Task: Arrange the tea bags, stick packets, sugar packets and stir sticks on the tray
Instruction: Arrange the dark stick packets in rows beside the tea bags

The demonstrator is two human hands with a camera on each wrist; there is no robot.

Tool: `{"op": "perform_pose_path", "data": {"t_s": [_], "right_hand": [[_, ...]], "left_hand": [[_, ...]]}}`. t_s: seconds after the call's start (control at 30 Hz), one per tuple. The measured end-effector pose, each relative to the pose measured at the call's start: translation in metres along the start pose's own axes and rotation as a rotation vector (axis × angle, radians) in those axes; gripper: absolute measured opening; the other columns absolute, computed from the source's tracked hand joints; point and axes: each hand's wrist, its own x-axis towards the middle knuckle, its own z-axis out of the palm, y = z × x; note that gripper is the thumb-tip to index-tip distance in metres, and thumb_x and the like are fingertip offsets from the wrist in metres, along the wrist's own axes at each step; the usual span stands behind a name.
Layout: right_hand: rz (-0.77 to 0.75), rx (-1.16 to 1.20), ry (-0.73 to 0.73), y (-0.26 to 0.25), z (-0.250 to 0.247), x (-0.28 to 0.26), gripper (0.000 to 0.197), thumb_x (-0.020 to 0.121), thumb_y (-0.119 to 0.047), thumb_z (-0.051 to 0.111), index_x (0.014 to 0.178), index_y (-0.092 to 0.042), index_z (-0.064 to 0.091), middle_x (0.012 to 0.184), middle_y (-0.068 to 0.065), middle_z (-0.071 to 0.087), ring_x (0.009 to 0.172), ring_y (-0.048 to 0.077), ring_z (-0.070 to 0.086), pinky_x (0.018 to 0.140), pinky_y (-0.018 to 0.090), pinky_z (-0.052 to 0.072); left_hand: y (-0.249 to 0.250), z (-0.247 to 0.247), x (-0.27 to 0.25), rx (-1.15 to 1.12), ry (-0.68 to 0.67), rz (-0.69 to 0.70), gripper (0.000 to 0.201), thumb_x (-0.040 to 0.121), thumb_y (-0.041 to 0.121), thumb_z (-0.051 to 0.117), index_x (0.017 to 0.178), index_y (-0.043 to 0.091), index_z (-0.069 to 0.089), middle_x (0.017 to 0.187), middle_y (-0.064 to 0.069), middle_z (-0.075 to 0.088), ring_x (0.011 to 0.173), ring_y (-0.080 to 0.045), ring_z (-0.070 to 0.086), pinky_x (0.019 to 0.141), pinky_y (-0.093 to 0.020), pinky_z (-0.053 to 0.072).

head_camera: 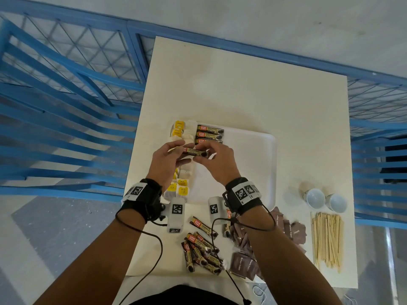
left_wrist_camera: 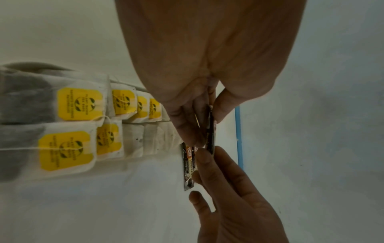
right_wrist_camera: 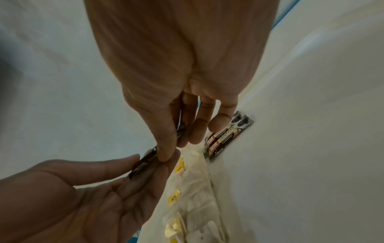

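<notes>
A dark stick packet (head_camera: 195, 153) is held just above the left part of the white tray (head_camera: 264, 164), with both hands on it. My left hand (head_camera: 178, 150) pinches its left end between thumb and fingers (left_wrist_camera: 220, 108). My right hand (head_camera: 204, 154) pinches the right end, thumb (right_wrist_camera: 166, 148) on top. Three stick packets (head_camera: 209, 134) lie side by side at the tray's far left. Tea bags (head_camera: 182, 188) with yellow tags (left_wrist_camera: 80, 103) run in a column down the tray's left side. Brown sugar packets (head_camera: 244, 260) and wooden stir sticks (head_camera: 327, 238) lie on the table.
Several loose stick packets (head_camera: 202, 249) are piled on the white table (head_camera: 242, 89) near its front edge, under my wrists. Two small paper cups (head_camera: 315, 197) lie on their sides right of the tray. Blue metal railings (head_camera: 66, 106) flank the table.
</notes>
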Motion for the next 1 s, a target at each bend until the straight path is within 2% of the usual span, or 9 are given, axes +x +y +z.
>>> {"op": "perform_pose_path", "data": {"t_s": [0.13,0.17,0.23,0.27,0.33,0.47,0.57,0.8,1.0], "right_hand": [[-0.048,-0.084,0.002,0.005,-0.003,0.002,0.026,0.078,-0.021,0.084,0.102,-0.021,0.073,0.094,-0.016,0.067,0.081,0.000,0.055,0.074,0.010,0.040],[-0.074,-0.135,-0.008,0.007,-0.003,0.002,0.027,0.078,-0.025,0.084,0.103,-0.023,0.072,0.096,-0.015,0.067,0.085,0.001,0.054,0.079,0.014,0.040],[-0.107,-0.234,-0.032,0.011,-0.002,0.003,0.029,0.079,-0.032,0.081,0.105,-0.027,0.070,0.103,-0.014,0.066,0.095,0.008,0.054,0.088,0.030,0.042],[-0.117,-0.284,-0.037,0.012,-0.002,0.003,0.028,0.080,-0.033,0.080,0.106,-0.029,0.069,0.104,-0.014,0.065,0.097,0.010,0.054,0.090,0.035,0.041],[-0.152,-0.368,-0.034,0.013,-0.002,0.005,0.026,0.082,-0.034,0.078,0.107,-0.030,0.069,0.103,-0.016,0.063,0.097,0.012,0.055,0.089,0.040,0.040],[-0.163,-0.400,-0.016,0.018,-0.008,0.007,0.021,0.083,-0.031,0.077,0.103,-0.030,0.069,0.099,-0.017,0.060,0.097,0.014,0.053,0.087,0.038,0.037],[-0.097,-0.446,0.066,0.035,-0.016,0.008,0.021,0.083,-0.030,0.078,0.102,-0.027,0.070,0.102,-0.010,0.059,0.100,0.016,0.048,0.089,0.035,0.035],[-0.037,-0.587,0.044,0.057,-0.010,0.008,0.023,0.085,-0.028,0.075,0.106,-0.022,0.070,0.106,-0.004,0.061,0.104,0.022,0.047,0.092,0.039,0.038],[-0.034,-0.624,0.103,0.058,0.000,0.013,0.024,0.082,-0.027,0.075,0.104,-0.020,0.071,0.107,-0.001,0.059,0.103,0.025,0.048,0.090,0.040,0.039]], "left_hand": [[-0.006,0.000,0.002,0.119,0.098,0.000,0.014,0.099,0.005,0.062,0.112,0.003,0.068,0.096,-0.017,0.075,0.083,-0.027,0.075,0.074,-0.039,0.063],[-0.007,0.000,0.004,0.141,0.112,0.007,0.012,0.098,0.005,0.064,0.109,0.004,0.070,0.092,-0.016,0.075,0.078,-0.026,0.073,0.075,-0.040,0.063],[-0.009,0.000,0.006,0.167,0.119,0.013,0.010,0.096,0.004,0.067,0.105,0.006,0.072,0.083,-0.012,0.075,0.073,-0.024,0.071,0.077,-0.040,0.063],[-0.009,0.000,0.006,0.179,0.118,0.015,0.010,0.096,0.004,0.067,0.103,0.007,0.073,0.080,-0.010,0.075,0.073,-0.024,0.071,0.077,-0.039,0.063],[-0.009,0.001,0.006,0.196,0.115,0.018,0.009,0.096,0.005,0.067,0.102,0.008,0.073,0.078,-0.009,0.075,0.072,-0.023,0.071,0.077,-0.038,0.064],[-0.009,0.002,0.006,0.206,0.181,0.041,0.015,0.102,0.006,0.058,0.108,0.005,0.071,0.085,-0.011,0.073,0.073,-0.024,0.070,0.073,-0.035,0.063],[-0.006,0.000,0.005,0.198,0.211,0.025,0.019,0.103,0.004,0.054,0.115,0.001,0.068,0.090,-0.013,0.071,0.074,-0.024,0.068,0.068,-0.032,0.060],[-0.006,-0.003,0.002,0.236,0.204,-0.016,0.018,0.101,0.004,0.053,0.108,0.009,0.069,0.085,-0.006,0.074,0.071,-0.021,0.066,0.069,-0.034,0.053],[-0.007,-0.003,-0.002,0.253,0.185,-0.028,0.018,0.101,0.004,0.053,0.104,0.012,0.069,0.083,-0.005,0.074,0.072,-0.021,0.066,0.063,-0.030,0.052]]}}
